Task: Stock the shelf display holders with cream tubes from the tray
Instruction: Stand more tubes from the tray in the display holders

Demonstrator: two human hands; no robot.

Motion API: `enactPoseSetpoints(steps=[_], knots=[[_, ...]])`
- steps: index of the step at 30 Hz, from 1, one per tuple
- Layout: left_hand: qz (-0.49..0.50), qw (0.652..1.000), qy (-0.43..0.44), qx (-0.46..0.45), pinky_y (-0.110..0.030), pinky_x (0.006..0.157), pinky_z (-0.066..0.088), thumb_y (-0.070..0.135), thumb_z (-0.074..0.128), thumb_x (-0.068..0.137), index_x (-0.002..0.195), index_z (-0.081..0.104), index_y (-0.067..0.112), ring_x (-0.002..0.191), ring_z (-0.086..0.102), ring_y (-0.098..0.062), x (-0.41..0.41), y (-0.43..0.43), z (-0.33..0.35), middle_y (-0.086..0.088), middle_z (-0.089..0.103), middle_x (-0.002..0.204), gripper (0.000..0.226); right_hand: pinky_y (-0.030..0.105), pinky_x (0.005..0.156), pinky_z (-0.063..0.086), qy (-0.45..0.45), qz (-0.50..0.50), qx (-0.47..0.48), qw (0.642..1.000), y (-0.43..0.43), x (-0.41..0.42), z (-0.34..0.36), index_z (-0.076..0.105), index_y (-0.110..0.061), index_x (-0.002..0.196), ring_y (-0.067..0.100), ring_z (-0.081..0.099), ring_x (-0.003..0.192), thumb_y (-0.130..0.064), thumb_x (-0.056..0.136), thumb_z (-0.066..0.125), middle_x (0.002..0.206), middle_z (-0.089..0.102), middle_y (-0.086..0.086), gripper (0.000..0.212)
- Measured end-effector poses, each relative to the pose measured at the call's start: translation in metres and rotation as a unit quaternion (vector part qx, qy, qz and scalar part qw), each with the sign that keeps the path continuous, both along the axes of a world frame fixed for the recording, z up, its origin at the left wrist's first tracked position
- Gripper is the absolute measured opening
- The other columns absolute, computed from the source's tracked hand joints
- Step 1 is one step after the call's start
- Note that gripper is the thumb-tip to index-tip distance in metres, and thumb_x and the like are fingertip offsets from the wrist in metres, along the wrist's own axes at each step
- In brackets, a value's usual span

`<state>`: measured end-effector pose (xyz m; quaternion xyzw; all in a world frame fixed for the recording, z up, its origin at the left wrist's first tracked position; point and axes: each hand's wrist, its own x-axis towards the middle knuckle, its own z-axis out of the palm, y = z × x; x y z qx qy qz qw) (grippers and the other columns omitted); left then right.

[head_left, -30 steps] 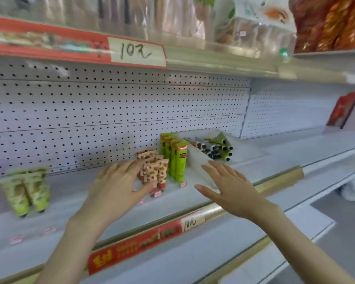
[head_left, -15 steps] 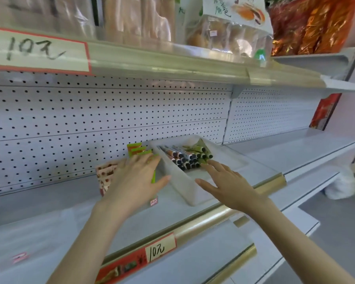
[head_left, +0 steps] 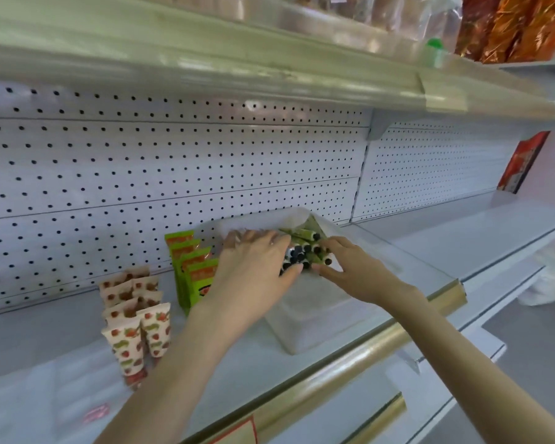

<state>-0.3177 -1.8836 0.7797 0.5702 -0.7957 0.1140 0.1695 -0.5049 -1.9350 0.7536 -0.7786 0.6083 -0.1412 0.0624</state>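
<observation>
Pegboard-backed shelf (head_left: 430,238): tray (head_left: 302,325), 3 o'clock of upright green tubes (head_left: 196,270), holds cream tubes (head_left: 303,233). Left hand (head_left: 253,267) fingers flat over them; right hand (head_left: 353,272) fingers bent at caps, grip indeterminate.

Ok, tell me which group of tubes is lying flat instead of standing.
The black-capped tubes piled in the clear tray lie on their sides. The strawberry-print tubes and the green tubes stand upright.

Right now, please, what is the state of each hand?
Left hand: open, straight fingers resting on the green black-capped cream tubes in the translucent plastic tray.
Right hand: fingertips on those tubes; grip cannot be told.
</observation>
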Motion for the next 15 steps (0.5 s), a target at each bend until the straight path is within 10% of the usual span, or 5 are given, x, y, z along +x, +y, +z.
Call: enactPoseSetpoints(steps=[9, 15], knots=[[0.074, 0.995, 0.065, 0.035, -0.032, 0.104, 0.026, 0.050, 0.037, 0.094, 0.135, 0.040, 0.029, 0.128, 0.038, -0.018, -0.038, -0.048, -0.020, 0.007, 0.044, 0.139, 0.046, 0.031, 0.084, 0.042, 0.001, 0.032, 0.062, 0.998, -0.114, -0.020, 0.006, 0.045, -0.006, 0.130, 0.029, 0.052, 0.111, -0.019, 0.097, 0.044, 0.125, 0.050, 0.014, 0.035], [0.129, 0.984, 0.120, 0.039, -0.026, 0.089, 0.031, 0.048, 0.037, 0.095, 0.129, 0.046, 0.030, 0.118, 0.045, -0.015, -0.056, -0.064, -0.028, 0.010, 0.052, 0.128, 0.040, 0.022, 0.047, 0.029, 0.006, 0.066, 0.082, 0.994, -0.170, -0.018, -0.006, 0.040, -0.008, 0.069, 0.020, 0.043, 0.064, -0.009, 0.093, 0.042, 0.072, 0.042, 0.005, 0.024]])
